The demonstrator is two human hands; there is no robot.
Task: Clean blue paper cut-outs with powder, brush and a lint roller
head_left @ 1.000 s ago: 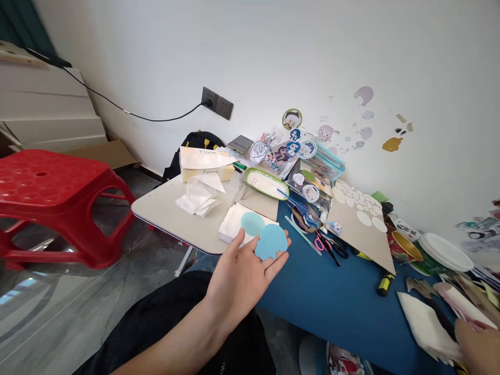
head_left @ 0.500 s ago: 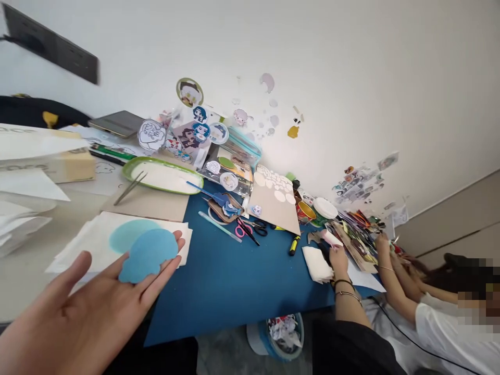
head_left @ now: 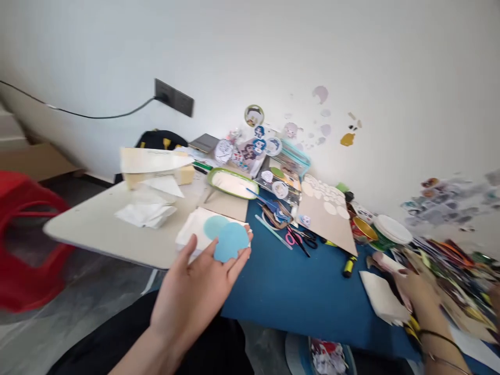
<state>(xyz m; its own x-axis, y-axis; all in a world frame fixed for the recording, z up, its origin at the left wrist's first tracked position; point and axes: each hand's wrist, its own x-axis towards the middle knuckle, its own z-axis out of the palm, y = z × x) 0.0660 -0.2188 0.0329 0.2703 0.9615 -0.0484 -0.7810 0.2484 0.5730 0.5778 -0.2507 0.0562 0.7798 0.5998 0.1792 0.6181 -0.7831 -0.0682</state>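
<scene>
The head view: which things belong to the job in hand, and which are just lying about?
Job in hand, I'd judge:
light-blue cutout, resting on the left hand
perhaps the white stack by it

Probably just lying about:
red stool
black-and-yellow bag
white-lidded tub

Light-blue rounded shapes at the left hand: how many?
2. One blue cutout rests on the open left hand; one paler, greener patch shows on the white paper stack, partly hidden behind the cutout. More may be hidden underneath.
</scene>
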